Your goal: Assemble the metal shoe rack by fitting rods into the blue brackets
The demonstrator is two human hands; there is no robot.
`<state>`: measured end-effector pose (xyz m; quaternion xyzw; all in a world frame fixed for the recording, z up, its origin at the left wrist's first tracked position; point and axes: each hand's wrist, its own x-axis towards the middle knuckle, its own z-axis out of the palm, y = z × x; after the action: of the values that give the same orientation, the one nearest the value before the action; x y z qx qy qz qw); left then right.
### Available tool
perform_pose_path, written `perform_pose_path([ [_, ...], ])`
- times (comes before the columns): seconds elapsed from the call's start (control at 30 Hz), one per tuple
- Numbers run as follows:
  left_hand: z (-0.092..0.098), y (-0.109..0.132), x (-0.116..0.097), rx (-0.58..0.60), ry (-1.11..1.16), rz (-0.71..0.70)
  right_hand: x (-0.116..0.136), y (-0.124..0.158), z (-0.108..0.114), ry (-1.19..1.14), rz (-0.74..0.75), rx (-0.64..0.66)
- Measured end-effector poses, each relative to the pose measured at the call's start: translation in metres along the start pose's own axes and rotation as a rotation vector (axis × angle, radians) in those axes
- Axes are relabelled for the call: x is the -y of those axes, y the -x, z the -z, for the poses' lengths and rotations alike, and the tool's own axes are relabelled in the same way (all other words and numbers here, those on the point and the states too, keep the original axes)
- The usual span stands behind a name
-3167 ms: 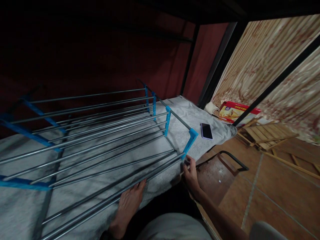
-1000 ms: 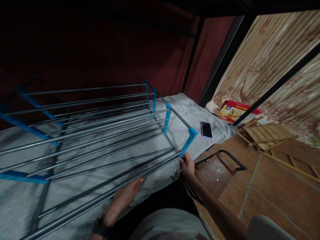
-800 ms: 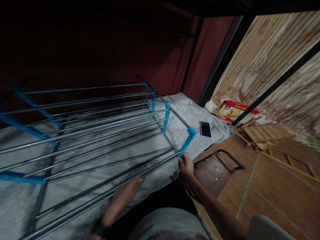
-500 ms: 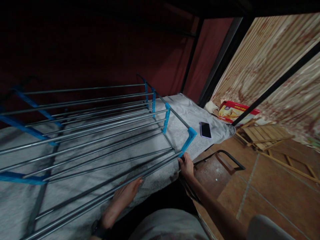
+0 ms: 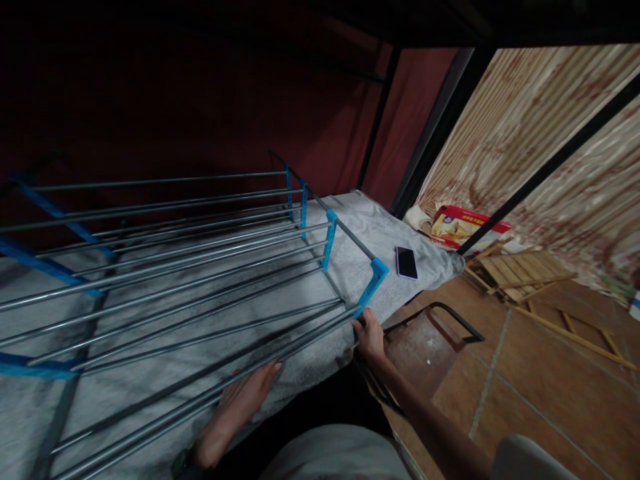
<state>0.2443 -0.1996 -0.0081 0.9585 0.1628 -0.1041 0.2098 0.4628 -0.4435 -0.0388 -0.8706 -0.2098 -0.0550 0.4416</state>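
Note:
A rack of long grey metal rods [image 5: 200, 267] with blue plastic end brackets [image 5: 371, 285] lies across a grey towel [image 5: 365, 233] on a bed. My left hand [image 5: 245, 400] lies under the nearest rods, fingers stretched out flat along them. Curled around the end of the nearest rods, my right hand [image 5: 369, 335] grips the rack's near right corner just below the blue bracket.
A dark phone [image 5: 406, 262] lies on the towel right of the rack. A red and yellow box [image 5: 463, 227] and wooden slats [image 5: 520, 270] sit on the tiled floor [image 5: 525, 380] beyond. A black metal frame [image 5: 440, 313] stands by the bed edge. A dark red wall is behind.
Both hands have stayed at the rack's near edge. The left hand has slid slightly back along the rods. The view has shifted a little to the right.

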Motion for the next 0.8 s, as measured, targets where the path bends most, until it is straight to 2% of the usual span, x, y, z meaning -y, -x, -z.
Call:
perform_pose_path([
  [0.27, 0.004, 0.001, -0.004, 0.025, -0.013, -0.045, 0.001, 0.001, 0.000, 0.015, 0.006, 0.011],
  [0.43, -0.005, 0.001, 0.001, -0.084, -0.068, -0.128, 0.001, 0.002, 0.000, 0.040, -0.004, 0.002],
  [0.63, -0.016, 0.023, -0.013, -0.277, -0.164, -0.019, 0.010, 0.011, 0.007, 0.028, 0.025, 0.041],
  [0.7, -0.015, 0.030, -0.016, -0.315, -0.160, 0.035, 0.001, 0.012, 0.010, 0.019, 0.046, 0.076],
  [0.8, -0.015, 0.038, -0.011, -0.349, -0.094, 0.042, -0.034, 0.004, 0.007, 0.157, 0.032, 0.075],
])
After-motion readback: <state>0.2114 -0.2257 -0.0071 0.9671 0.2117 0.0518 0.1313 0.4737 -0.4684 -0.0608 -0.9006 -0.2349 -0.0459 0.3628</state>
